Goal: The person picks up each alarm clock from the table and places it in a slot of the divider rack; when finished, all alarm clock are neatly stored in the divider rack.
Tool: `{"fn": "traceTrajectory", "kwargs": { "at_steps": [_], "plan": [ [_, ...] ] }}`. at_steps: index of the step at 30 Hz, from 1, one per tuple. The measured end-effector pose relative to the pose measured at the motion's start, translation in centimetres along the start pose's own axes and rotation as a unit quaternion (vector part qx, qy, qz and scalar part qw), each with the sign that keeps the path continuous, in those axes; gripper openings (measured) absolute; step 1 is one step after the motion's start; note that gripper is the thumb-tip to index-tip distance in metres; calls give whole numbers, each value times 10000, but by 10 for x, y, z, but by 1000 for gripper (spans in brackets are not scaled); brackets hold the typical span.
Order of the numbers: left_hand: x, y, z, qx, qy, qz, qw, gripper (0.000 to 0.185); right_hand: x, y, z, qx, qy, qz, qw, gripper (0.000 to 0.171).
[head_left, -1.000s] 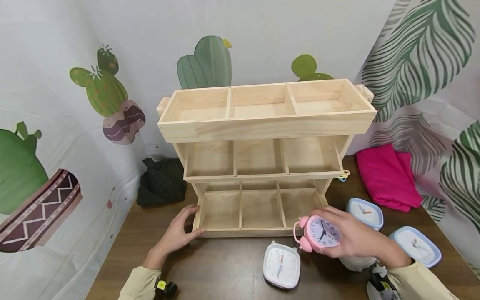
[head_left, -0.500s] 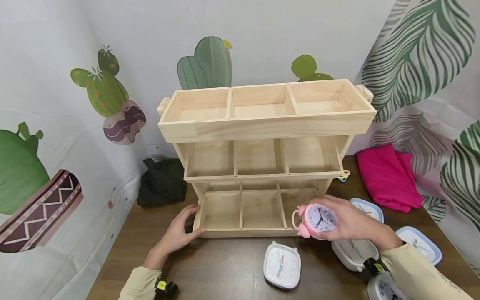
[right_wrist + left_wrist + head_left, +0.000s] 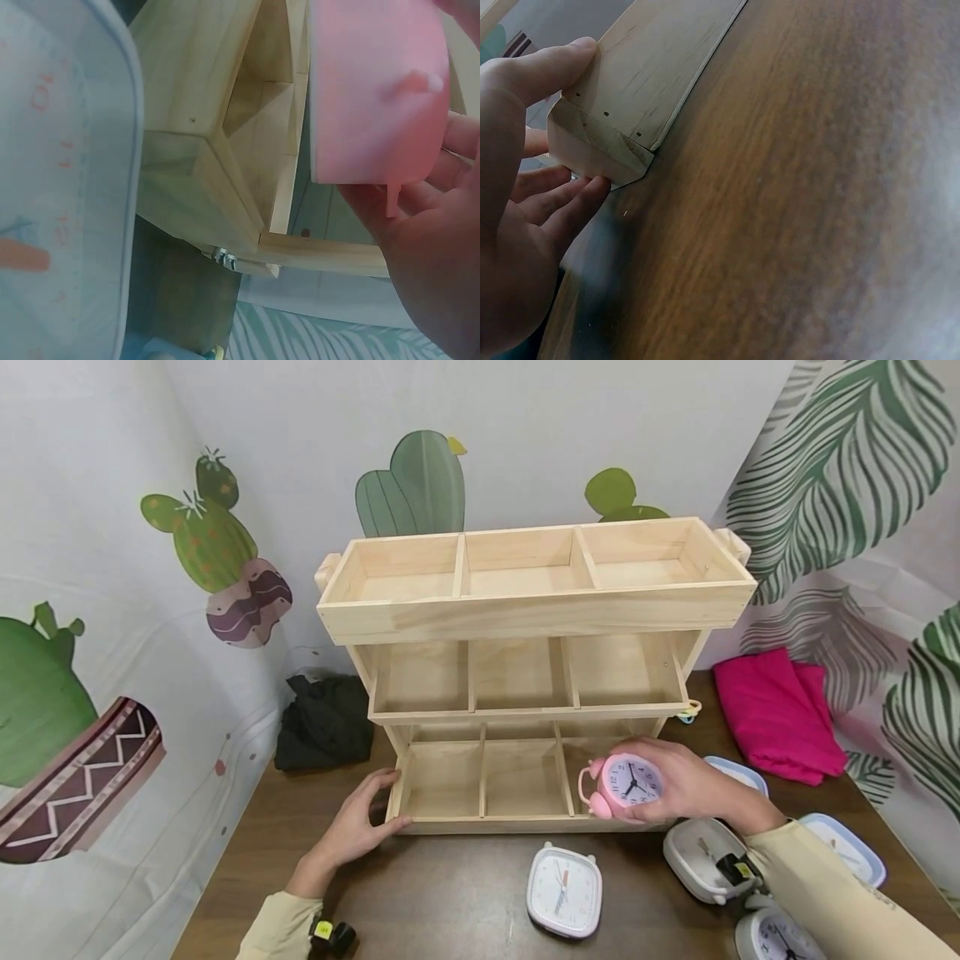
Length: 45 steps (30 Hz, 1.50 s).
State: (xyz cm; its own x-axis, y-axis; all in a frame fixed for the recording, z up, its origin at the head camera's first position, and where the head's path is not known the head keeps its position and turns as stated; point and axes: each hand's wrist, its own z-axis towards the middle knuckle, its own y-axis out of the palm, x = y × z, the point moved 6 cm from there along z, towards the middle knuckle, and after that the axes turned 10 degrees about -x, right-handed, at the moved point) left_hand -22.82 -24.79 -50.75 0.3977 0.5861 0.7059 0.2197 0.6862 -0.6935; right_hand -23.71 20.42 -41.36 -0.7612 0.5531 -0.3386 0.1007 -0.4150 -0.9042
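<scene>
A three-tier wooden rack (image 3: 536,614) with three compartments per tier stands on the table. My left hand (image 3: 358,827) grips the left front corner of its bottom tier, thumb on the front board (image 3: 652,60) and fingers on the side, as the left wrist view shows. A pink twin-bell alarm clock (image 3: 632,781) is in my right hand (image 3: 675,781), tilted with its bells to the left, over the bottom right compartment. The right wrist view shows the pink back (image 3: 375,90) of this clock, with fingers around its edge.
On the table (image 3: 442,902) lies a white square clock (image 3: 564,892) before the rack. A grey clock (image 3: 701,864), a round clock (image 3: 780,935) and blue-rimmed clocks (image 3: 851,852) are at the right. A black cloth (image 3: 322,722) and a pink cloth (image 3: 776,714) flank the rack.
My right hand has carried the pink alarm clock left and up, from beside the rack's right front corner to over the bottom right compartment. The left hand stays at its corner.
</scene>
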Motion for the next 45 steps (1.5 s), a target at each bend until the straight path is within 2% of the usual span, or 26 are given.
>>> {"fn": "traceTrajectory", "kwargs": {
  "at_steps": [9,18,22,32,45],
  "plan": [
    [0,1,0,-14,-2,8,10000,73,13,6,8,-108,75,-107,9999,64],
    [-1,1,0,15,21,-18,10000,73,23,14,12,-345,372,109,9987,65],
    [-1,1,0,13,8,-19,10000,73,26,18,15,-383,351,168,9985,66],
    [1,0,0,-103,-165,-161,9997,74,29,28,18,-675,458,353,9960,68],
    [0,0,1,-114,-165,-173,9997,74,36,39,20,-893,556,258,9941,69]
  ]
}}
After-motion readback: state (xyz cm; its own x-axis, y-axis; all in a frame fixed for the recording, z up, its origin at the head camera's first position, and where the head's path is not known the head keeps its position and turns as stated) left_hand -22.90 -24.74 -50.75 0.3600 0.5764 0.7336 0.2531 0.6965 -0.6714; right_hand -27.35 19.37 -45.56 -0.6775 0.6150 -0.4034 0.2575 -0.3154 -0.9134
